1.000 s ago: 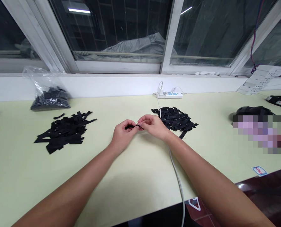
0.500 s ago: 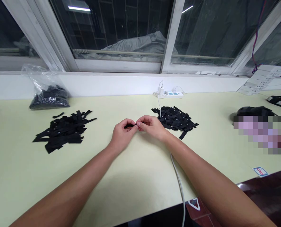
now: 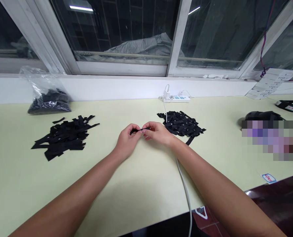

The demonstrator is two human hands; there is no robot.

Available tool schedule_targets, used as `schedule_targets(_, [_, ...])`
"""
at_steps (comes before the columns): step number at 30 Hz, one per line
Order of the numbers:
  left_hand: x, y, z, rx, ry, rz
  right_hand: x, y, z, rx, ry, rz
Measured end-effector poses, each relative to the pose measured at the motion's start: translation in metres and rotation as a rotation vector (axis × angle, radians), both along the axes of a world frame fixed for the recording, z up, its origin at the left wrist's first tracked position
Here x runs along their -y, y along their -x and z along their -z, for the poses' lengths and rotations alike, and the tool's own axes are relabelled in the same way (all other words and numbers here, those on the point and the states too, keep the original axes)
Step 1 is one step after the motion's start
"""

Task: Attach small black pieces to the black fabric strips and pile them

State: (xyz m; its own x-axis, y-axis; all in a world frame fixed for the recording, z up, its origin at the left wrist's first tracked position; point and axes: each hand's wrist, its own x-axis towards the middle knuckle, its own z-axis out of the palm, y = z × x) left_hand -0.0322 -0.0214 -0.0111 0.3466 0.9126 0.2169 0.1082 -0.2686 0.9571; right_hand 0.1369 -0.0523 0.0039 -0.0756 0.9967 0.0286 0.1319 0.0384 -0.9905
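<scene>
The left hand [image 3: 127,141] and right hand [image 3: 158,133] pinch one small black strip [image 3: 139,130] between closed fingertips, just above the pale green table [image 3: 136,184]. Two loose strip piles flank the strip: left pile [image 3: 64,135], right pile [image 3: 181,123]. One white cable [image 3: 184,187] runs toward one power strip [image 3: 175,97] below the window [image 3: 121,33].

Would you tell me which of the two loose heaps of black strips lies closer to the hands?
The right heap, just behind the right hand, nearly touching it; the left heap lies well clear of the left hand.
</scene>
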Motion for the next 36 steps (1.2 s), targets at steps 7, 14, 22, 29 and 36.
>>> schedule_targets(7, [0.003,0.000,-0.003,-0.002,0.029,0.031,0.000,0.002,0.005,0.200,-0.067,0.019])
schedule_targets(14, [0.007,-0.001,-0.010,-0.023,0.066,0.034,0.005,0.004,-0.004,0.206,-0.010,0.011])
schedule_targets(22, [0.006,-0.001,-0.011,0.007,0.125,0.058,0.006,0.005,-0.004,0.173,-0.025,-0.001])
schedule_targets(29, [0.006,-0.001,-0.012,0.035,0.153,0.062,0.007,0.006,-0.005,0.197,-0.021,0.015])
schedule_targets(36, [0.008,-0.001,-0.016,0.057,0.174,0.054,0.005,0.006,-0.003,0.179,-0.026,0.032])
